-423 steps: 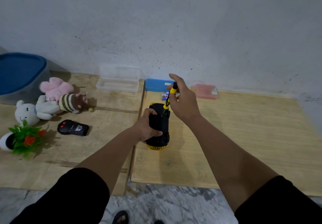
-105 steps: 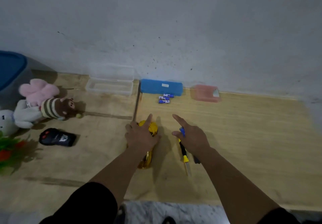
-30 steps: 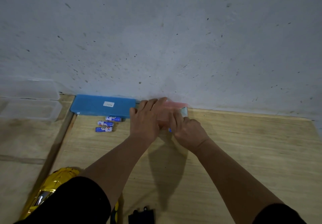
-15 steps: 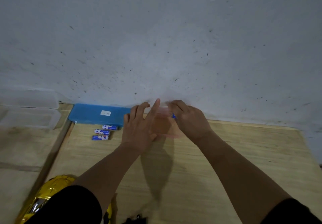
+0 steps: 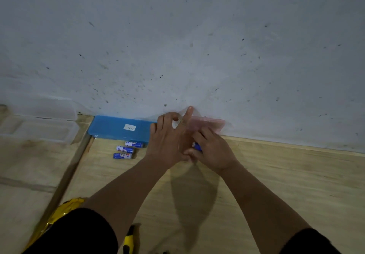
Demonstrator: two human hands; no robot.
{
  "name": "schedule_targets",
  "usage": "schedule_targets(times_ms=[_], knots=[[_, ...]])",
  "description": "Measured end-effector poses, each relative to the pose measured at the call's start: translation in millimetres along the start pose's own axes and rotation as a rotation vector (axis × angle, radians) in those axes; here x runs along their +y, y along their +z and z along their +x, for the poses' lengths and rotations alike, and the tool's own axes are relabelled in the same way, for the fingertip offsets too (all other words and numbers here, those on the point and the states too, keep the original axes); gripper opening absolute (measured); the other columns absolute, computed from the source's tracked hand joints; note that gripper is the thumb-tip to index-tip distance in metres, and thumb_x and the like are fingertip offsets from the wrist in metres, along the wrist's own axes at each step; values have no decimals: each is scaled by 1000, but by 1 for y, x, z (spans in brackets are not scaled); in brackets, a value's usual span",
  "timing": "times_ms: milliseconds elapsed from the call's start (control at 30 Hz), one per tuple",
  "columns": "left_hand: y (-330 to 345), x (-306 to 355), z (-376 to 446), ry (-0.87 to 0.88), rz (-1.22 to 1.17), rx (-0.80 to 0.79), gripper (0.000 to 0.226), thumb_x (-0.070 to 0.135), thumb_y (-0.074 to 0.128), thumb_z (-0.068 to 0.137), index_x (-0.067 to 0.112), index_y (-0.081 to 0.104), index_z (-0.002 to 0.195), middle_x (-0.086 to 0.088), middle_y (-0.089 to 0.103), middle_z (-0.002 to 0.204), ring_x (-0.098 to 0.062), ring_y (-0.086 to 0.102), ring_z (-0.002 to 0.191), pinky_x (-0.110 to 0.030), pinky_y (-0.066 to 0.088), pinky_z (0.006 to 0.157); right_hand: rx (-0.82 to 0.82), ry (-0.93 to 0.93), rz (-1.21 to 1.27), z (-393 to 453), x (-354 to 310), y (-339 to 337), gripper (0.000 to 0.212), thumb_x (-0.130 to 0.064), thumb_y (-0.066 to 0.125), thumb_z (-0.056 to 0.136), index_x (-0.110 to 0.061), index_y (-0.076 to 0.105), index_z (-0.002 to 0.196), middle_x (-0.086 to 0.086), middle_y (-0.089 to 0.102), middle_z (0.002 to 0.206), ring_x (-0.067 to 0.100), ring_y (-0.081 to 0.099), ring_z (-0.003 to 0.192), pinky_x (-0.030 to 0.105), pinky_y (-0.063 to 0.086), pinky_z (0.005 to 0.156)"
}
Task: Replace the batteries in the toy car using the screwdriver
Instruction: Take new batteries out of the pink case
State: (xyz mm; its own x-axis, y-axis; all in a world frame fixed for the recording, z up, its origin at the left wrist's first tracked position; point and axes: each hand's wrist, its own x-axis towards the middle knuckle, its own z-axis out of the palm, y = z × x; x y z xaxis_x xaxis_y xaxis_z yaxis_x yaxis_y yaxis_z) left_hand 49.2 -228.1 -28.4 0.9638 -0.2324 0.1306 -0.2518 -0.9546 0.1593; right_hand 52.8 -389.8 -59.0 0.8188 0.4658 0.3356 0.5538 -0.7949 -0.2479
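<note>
Battery [image 5: 197,146] pinched in right hand [image 5: 214,151] grip, beside pink box [image 5: 209,124].

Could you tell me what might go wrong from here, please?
The blue battery pinched in the right hand could slip and roll across the wooden table. It might also get mixed with the three blue batteries lying loose beside the blue box.
</note>
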Motion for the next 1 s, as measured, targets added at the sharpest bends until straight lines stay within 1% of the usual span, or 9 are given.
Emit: schedule_targets(times_ms=[133, 200, 300, 400, 533, 667, 833, 933, 1000], knots=[[-1, 1, -1, -7, 10, 13, 137, 67, 80, 41, 34, -6, 143, -15, 42, 131, -25, 31, 112, -39, 37, 80, 0, -28, -27, -2, 0, -2, 48, -50, 45, 84, -10, 59, 105, 9, 59, 96, 25, 57, 87, 35, 54, 71], [-2, 4, -3, -7, -12, -21, 131, 63, 78, 51, 37, -15, 140, -13, 32, 140, -27, 30, 122, -39, 34, 88, 136, -86, -201, -7, -4, -4, 38, -46, 47, 89, -14, 58, 106, 8, 55, 103, 24, 53, 91, 38, 50, 73], [-4, 8, -6, -15, -35, -25, 125, 54, 78, 60, 40, -20, 137, -10, 22, 148, -27, 25, 131, -39, 31, 95, 366, 26, -338, -14, -13, -14, 35, -40, 52, 89, -20, 51, 117, 9, 44, 122, 26, 46, 109, 43, 39, 87], [0, 7, -12, -12, -5, 44, 129, 47, 85, 50, 39, -3, 144, -6, 29, 143, -26, 31, 124, -42, 39, 85, 333, 179, -337, -20, -17, -20, 46, -39, 44, 91, -17, 44, 131, 14, 46, 137, 29, 38, 128, 52, 28, 102], [10, 6, -23, 53, -10, 137, 107, 39, 87, 47, 29, 32, 137, 0, 44, 137, -23, 36, 118, -44, 46, 79, 221, 243, -328, -37, -23, -19, 50, -36, 39, 92, -10, 46, 134, 10, 59, 124, 24, 41, 125, 54, 28, 104], [14, 10, -33, 184, 28, 187, 91, 36, 89, 48, 23, 42, 126, -1, 65, 116, -21, 45, 110, -43, 51, 74, 160, 205, -337, -54, -24, -11, 43, -33, 37, 93, -11, 58, 124, 8, 65, 117, 24, 43, 122, 56, 27, 102], [13, 10, -36, 118, 30, 30, 101, 39, 86, 55, 23, 30, 137, -2, 67, 116, -27, 62, 108, -44, 50, 76, 197, 195, -319, -56, -23, -9, 39, -32, 45, 88, -12, 66, 113, 7, 65, 118, 25, 40, 126, 55, 27, 102], [9, 13, -34, 58, -34, -150, 89, 39, 63, 84, 32, 2, 148, 3, 42, 146, -23, 29, 138, -45, 26, 102, 212, 196, -320, -54, -23, -7, 39, -32, 45, 88, -11, 66, 112, 8, 65, 120, 26, 39, 128, 54, 27, 102], [4, 14, -31, 32, -70, -231, 88, 42, 55, 88, 32, -8, 149, 7, 27, 154, -20, 13, 142, -42, 17, 107, 204, 211, -313, -52, -23, -7, 39, -33, 41, 90, -12, 67, 110, 7, 66, 117, 26, 39, 127, 55, 27, 102]])
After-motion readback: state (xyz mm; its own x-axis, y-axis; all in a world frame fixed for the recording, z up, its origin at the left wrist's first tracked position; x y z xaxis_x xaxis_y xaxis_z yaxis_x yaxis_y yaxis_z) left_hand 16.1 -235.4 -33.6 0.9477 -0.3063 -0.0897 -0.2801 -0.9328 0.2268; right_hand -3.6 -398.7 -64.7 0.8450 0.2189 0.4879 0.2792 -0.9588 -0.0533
